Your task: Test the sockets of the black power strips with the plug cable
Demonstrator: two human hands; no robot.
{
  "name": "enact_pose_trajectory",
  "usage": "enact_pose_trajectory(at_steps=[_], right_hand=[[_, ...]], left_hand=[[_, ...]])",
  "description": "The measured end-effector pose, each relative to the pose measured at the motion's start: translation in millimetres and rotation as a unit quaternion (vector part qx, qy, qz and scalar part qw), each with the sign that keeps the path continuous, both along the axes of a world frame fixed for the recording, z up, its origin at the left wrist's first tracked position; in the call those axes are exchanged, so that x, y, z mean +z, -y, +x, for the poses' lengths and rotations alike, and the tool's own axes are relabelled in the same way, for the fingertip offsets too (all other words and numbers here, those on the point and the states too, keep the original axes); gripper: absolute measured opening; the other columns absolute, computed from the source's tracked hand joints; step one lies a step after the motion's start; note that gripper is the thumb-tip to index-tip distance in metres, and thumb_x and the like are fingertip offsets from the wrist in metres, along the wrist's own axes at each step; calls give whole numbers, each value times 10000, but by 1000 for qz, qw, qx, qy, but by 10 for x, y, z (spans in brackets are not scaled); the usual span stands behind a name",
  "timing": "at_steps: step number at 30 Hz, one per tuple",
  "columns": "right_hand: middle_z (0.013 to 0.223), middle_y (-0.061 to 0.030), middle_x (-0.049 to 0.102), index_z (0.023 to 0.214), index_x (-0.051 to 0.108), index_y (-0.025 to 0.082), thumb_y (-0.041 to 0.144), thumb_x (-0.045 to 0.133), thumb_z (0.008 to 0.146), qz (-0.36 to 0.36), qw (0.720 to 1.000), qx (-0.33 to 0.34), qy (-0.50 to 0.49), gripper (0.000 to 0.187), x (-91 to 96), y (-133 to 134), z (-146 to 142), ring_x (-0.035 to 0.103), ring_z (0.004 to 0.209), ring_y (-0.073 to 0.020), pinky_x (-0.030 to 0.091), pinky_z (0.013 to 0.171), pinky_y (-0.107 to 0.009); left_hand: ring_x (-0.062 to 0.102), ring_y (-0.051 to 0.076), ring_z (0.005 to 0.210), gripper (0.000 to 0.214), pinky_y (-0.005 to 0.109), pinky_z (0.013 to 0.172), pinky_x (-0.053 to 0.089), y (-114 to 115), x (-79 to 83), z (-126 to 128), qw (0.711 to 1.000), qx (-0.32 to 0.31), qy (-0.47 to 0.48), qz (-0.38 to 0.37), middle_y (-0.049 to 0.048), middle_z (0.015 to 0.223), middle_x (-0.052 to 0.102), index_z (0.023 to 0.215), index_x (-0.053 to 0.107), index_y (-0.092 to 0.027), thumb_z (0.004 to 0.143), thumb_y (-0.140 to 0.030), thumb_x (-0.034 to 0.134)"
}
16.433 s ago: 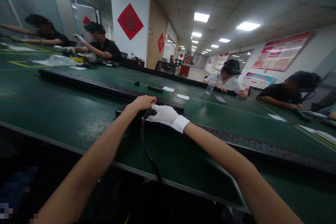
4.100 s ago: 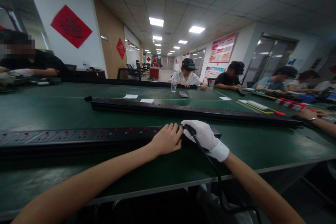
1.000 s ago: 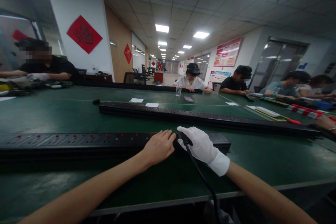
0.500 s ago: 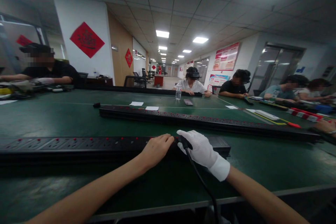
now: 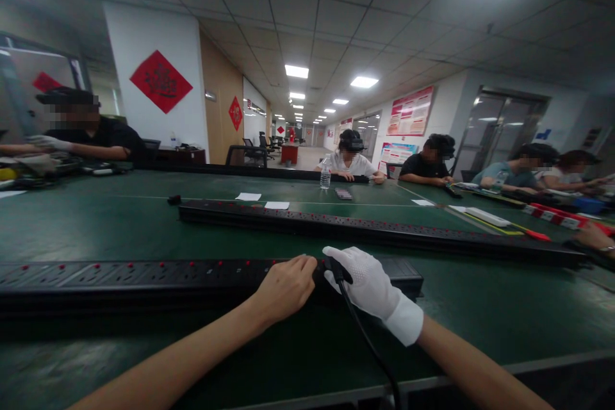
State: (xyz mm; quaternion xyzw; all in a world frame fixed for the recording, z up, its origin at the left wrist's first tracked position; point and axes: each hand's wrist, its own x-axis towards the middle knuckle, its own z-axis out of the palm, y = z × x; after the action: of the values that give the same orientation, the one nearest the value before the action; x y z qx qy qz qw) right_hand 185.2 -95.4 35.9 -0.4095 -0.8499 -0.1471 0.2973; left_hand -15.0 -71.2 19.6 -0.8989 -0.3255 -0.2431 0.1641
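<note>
A long black power strip [image 5: 158,283] with red dots along its row of sockets lies across the table in front of me. My left hand [image 5: 289,288], bare, is closed over the strip near its right end, fingers curled and their tips partly hidden. Just beside it, my right hand [image 5: 366,288] wears a white glove with a dotted grip. It is shut on a black plug [image 5: 339,269] held at the strip's top face. From the plug a black cord [image 5: 368,330] runs down over the table's near edge. The plug's prongs are hidden.
Farther back on the green table [image 5: 120,221] lies a second black power strip [image 5: 336,225]. Beyond it are white papers [image 5: 277,205] and a water bottle [image 5: 325,174]. Several people sit around the table; one person's hand [image 5: 598,234] shows at the right edge.
The view has tilted up slightly, so the table things sit lower. My left hand's fingers have curled in more; my right hand keeps its hold on the plug.
</note>
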Motion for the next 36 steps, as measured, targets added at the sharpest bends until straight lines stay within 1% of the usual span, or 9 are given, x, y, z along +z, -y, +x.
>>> enact_pose_trajectory(at_steps=[6, 10, 17, 27, 30, 36], right_hand=[[953, -80, 619, 1221, 466, 204, 297, 509, 830, 7, 1000, 8, -4, 404, 25, 17, -6, 576, 848, -182, 473, 761, -326], [954, -78, 617, 1215, 472, 205, 303, 506, 831, -2, 1000, 1, -5, 398, 10, 10, 1, 572, 851, -183, 468, 764, -325], [965, -82, 618, 1219, 468, 196, 305, 500, 833, -3, 1000, 3, -3, 403, 0, 3, 12, 570, 844, -181, 467, 759, -319], [947, -76, 625, 1211, 478, 205, 304, 517, 825, 4, 1000, -2, -7, 400, 21, 22, 5, 584, 834, -176, 474, 752, -317], [928, -74, 630, 1201, 488, 206, 307, 527, 820, 18, 1000, -2, -9, 396, 10, 18, 6, 589, 819, -173, 477, 738, -313], [952, -78, 626, 1213, 477, 206, 303, 519, 823, 17, 1000, 5, -9, 404, -9, 0, 11, 582, 831, -178, 475, 740, -316]], left_hand=[[554, 165, 740, 129, 271, 603, 456, 4, 0, -4, 1000, -4, 11, -5, 39, 826, 560, 882, 436, -162, 809, -101, 349], [551, 169, 733, 120, 281, 616, 455, 12, -5, -2, 1000, -1, 5, -12, 40, 819, 560, 888, 434, -160, 805, -110, 363], [560, 170, 738, 129, 284, 622, 459, -15, -67, 6, 999, -3, 32, -15, 40, 822, 565, 915, 433, -163, 807, -129, 370], [569, 177, 788, 153, 294, 661, 472, 4, -35, -2, 999, -13, 28, -8, 54, 869, 579, 941, 441, -163, 815, -124, 363], [571, 172, 775, 140, 285, 649, 474, -9, -53, -4, 1000, -15, 28, 1, 49, 858, 580, 920, 454, -167, 812, -131, 372], [571, 185, 858, 149, 301, 708, 483, -24, -80, 0, 999, -18, 28, 22, 72, 935, 588, 921, 489, -164, 807, -137, 397]])
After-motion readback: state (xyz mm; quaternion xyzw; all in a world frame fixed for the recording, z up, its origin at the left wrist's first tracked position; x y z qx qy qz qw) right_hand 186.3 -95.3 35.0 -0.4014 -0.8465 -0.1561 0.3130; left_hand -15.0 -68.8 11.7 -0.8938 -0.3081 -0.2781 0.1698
